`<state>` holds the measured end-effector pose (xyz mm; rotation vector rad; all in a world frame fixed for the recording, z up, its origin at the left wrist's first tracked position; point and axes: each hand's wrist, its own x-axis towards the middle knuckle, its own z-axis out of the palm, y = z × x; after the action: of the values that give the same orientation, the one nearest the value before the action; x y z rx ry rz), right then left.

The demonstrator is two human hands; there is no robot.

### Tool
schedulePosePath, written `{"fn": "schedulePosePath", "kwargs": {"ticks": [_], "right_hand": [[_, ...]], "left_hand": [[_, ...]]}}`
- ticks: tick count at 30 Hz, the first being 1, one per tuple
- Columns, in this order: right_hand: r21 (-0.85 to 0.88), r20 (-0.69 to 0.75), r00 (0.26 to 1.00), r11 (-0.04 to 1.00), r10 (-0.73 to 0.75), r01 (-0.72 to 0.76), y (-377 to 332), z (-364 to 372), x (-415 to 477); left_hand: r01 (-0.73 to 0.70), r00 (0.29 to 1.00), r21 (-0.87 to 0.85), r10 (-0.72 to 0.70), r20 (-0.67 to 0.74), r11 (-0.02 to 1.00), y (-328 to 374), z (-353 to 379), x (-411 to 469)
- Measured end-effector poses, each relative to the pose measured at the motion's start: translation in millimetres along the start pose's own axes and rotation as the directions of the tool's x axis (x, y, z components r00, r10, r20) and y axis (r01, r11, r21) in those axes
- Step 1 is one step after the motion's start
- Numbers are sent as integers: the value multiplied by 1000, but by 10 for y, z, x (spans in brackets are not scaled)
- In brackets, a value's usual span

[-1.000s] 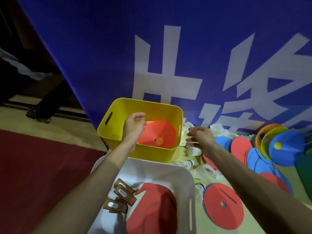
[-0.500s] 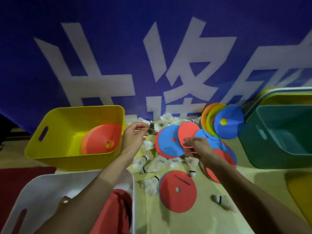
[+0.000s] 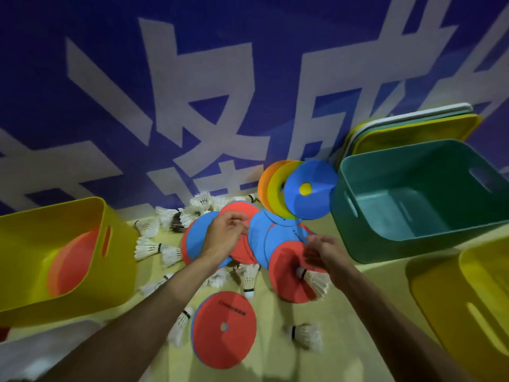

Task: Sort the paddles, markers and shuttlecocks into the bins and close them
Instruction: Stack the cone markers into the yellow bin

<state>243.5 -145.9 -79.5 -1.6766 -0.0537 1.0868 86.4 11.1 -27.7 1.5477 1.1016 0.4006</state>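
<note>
Markers (image 3: 257, 237) lay piled mid-surface near far edge, between yellow bin (image 3: 121, 271) and teal bin (image 3: 385, 244). Right hand (image 3: 327, 255) pinched edge of red marker (image 3: 286, 288). Left hand (image 3: 224, 235) curled over pile; grip unclear. Shuttlecocks (image 3: 146, 248) scattered around pile toward near edge.

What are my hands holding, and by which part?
The left hand seems to pinch the right edge of the top red marker; the right hand grips the rightmost red marker at its upper right rim.
</note>
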Motion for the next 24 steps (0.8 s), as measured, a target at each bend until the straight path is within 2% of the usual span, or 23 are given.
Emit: {"fn": "schedulePosePath", "kwargs": {"ticks": [4,9,14,18,22,24], "right_hand": [[55,-29,1000,998,9,-7,47,-201,149],[112,-53,997,992,63,-57,82,-381,365],[172,-17,990,976,139,-134,90,-414,566],[215,-42,984,963,175,-162,133,-336,784],[271,-94,978,950,187,-156,114,-228,1037],[316,-56,973,928,225,-196,91,-186,1142]], "left_hand": [[-15,999,90,12,33,996,33,349,312],[-101,991,262,121,-59,960,113,676,719],[-54,994,489,93,-56,871,159,915,1112],[18,997,540,25,-72,842,84,1040,1313],[30,994,564,33,-102,825,-10,1084,1431],[35,993,540,32,-114,841,-50,1075,1474]]}}
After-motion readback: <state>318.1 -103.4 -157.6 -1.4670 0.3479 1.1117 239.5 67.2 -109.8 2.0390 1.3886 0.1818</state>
